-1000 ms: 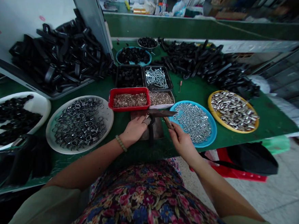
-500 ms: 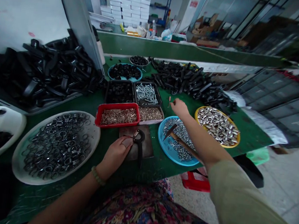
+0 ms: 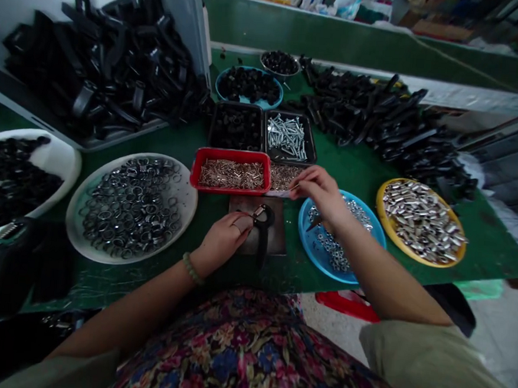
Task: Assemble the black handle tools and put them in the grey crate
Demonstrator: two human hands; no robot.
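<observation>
My left hand (image 3: 223, 239) rests on a dark metal plate (image 3: 277, 245) at the table's near edge. Its fingers press down a black strap part with a metal ring (image 3: 263, 227). My right hand (image 3: 323, 192) hovers just right of that part, over the edge of a tray of small brass pins (image 3: 282, 175). Its fingers are pinched on a small thin tool whose tip pokes out to the left. A hammer (image 3: 315, 223) lies on the blue plate of silver nuts (image 3: 308, 253), partly hidden under my right forearm.
On the green table are a red tray of copper pins (image 3: 233, 154), a white plate of metal rings (image 3: 186, 209), a yellow plate of silver sleeves (image 3: 384, 217), a tray of screws (image 3: 289, 137), and heaps of black plastic parts (image 3: 379, 122). A white plate of black pieces (image 3: 64, 157) sits far left.
My right hand put the hammer down on the blue plate, reached out to a small tool on the table, and has come back toward the black part. The left hand stayed put.
</observation>
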